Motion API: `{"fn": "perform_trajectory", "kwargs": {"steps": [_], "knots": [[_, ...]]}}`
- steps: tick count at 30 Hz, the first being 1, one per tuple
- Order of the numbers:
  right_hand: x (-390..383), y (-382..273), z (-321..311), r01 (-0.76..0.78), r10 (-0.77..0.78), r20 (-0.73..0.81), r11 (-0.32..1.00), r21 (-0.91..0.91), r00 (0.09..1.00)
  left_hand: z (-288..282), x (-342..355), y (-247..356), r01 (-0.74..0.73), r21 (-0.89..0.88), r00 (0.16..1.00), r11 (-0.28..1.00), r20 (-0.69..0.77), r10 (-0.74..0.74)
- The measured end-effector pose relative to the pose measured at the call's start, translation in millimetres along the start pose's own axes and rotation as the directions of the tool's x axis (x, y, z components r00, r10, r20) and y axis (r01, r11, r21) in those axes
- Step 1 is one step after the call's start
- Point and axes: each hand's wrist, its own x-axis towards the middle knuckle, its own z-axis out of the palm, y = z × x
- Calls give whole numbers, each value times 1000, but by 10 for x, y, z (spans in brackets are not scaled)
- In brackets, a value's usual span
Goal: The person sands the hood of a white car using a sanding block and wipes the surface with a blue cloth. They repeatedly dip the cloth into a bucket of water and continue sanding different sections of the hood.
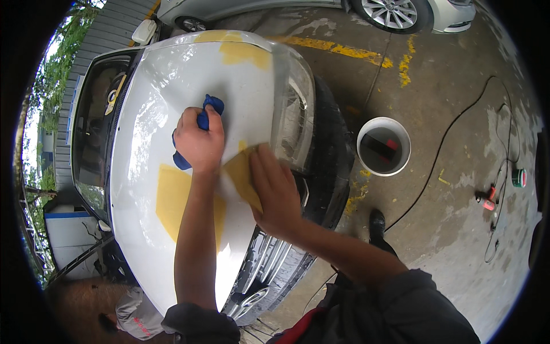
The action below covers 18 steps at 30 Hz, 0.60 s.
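A white car's hood stretches out in front of me, with dull yellow filler patches on it. Bunched in my left hand is a blue cloth, parts of which stick out above and below the closed fist. That fist rests on or just over the middle of the hood. My right hand lies nearer the front edge, close to the headlight. Its fingers press a tan sheet of sandpaper against the paint, the thumb side hidden from view.
On the ground beyond the bumper stands a white bucket with a black and red object inside. A cable runs across the floor to a red power tool and a green tin. Another person is at lower left. A silver car stands behind.
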Motion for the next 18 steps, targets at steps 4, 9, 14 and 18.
{"fn": "perform_trajectory", "kwargs": {"steps": [4, 9, 14, 18], "knots": [[1138, 366, 33, -31, -24, -333, 987, -157, 943, 40, 104, 111, 28, 65, 999, 998, 14, -29], [646, 90, 97, 36, -37, -237, 999, -5, 971, -36, 60, 29, 59, 118, 997, 991, 48, -65], [689, 211, 26, 39, -59, -170, 992, -122, 984, -9, 92, 51, 39, 120, 998, 992, 39, -44], [1458, 472, -10, -112, 95, -242, 992, -55, 966, 56, 99, 89, 19, 127, 997, 992, 73, -29]]}}
